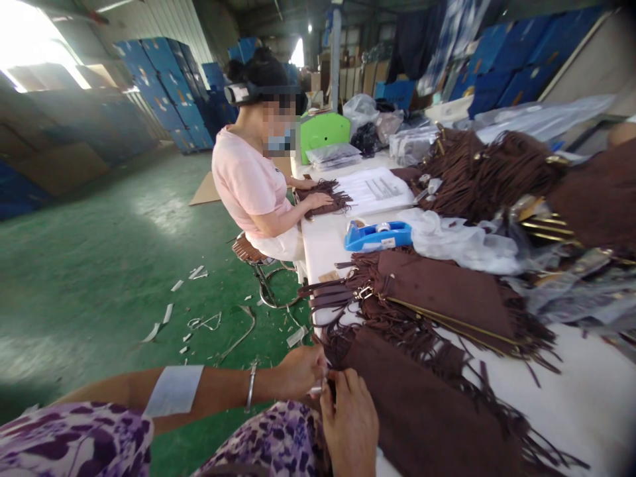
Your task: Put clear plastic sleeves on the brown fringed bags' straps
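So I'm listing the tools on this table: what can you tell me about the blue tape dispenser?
The tape dispenser is blue, looks like plastic, long and low, with a roll of pale tape seated near its middle. It sits flat on the white table, between a crumpled clear plastic bag and the table's edge, just beyond a brown fringed bag. No hand touches it.

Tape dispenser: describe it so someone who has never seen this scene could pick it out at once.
Start at the long white table on the right. Midway along it, between the seated co-worker's papers and the nearer brown fringed bags, sits the tape dispenser. It is the only bright blue plastic thing on the tabletop.
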Demonstrator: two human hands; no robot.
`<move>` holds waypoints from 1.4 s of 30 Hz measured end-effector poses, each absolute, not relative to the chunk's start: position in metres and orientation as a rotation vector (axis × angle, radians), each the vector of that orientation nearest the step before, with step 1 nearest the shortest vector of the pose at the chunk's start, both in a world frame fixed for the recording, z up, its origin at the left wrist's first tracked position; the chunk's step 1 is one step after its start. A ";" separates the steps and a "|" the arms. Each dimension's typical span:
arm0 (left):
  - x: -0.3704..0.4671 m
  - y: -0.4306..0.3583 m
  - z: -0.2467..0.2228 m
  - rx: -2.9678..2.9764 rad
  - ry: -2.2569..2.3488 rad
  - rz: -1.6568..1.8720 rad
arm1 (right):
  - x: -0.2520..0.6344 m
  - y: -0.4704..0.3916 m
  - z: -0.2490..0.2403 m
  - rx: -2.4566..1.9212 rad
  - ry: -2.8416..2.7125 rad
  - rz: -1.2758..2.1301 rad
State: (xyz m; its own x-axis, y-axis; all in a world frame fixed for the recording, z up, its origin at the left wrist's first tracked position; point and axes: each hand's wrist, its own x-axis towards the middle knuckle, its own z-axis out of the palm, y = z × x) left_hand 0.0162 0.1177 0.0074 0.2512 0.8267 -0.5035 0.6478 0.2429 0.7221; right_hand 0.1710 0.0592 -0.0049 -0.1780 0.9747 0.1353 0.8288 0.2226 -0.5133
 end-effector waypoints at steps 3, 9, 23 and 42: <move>0.001 0.115 0.004 1.343 1.346 0.244 | 0.167 0.058 0.000 -1.711 -2.087 0.410; -0.046 0.105 0.004 1.148 1.167 0.201 | 0.165 0.056 -0.002 -1.740 -2.086 0.321; -0.032 0.105 0.011 1.008 0.957 0.206 | 0.160 0.060 0.002 -1.807 -1.986 0.205; -0.016 0.117 0.013 0.919 1.237 0.245 | 0.090 0.021 -0.032 -1.469 -0.516 1.543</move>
